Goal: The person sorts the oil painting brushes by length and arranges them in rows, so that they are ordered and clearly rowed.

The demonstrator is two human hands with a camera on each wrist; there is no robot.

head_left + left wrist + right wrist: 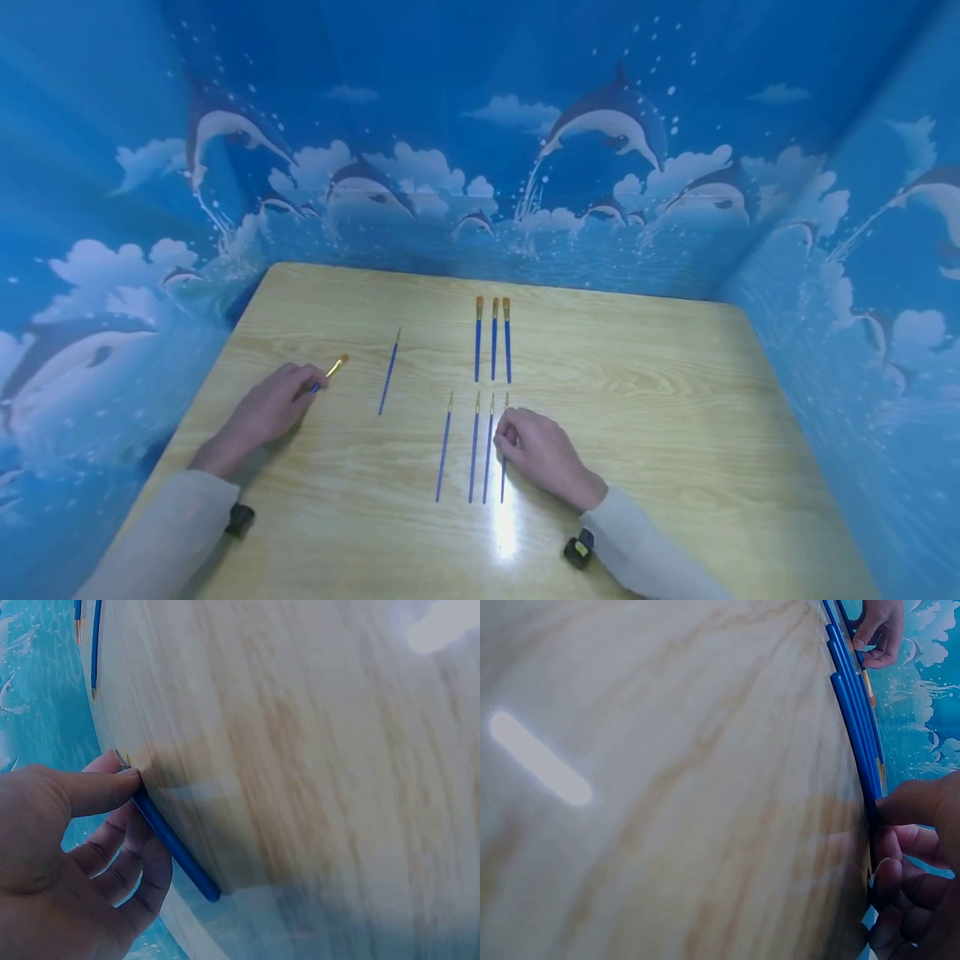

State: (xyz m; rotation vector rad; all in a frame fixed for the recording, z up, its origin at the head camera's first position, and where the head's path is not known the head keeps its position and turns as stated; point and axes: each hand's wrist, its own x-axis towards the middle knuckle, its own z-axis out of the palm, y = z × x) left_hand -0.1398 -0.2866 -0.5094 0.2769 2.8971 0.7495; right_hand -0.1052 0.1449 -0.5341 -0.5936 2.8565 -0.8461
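Between thumb and fingertips my left hand (pixel 281 400) pinches a paintbrush (pixel 337 366) with a flat orange tip and gold ferrule, at the left of the table. Its blue handle (pixel 176 844) slants down onto the wood in the left wrist view. My right hand (pixel 542 450) pinches the rightmost thin paintbrush (pixel 503 485) of the near row, which lies on the table. Left of it in that row are other thin blue paintbrushes (pixel 474 454), roughly parallel, tips pointing away. Another thin paintbrush (pixel 388 375) lies alone, just right of my left hand.
Three flat-tipped paintbrushes (pixel 494 342) lie side by side beyond the near row. The light wooden table (pixel 637 375) has blue dolphin-print curtains (pixel 450 125) behind it and on both sides. Light glares off the wood near my right hand.
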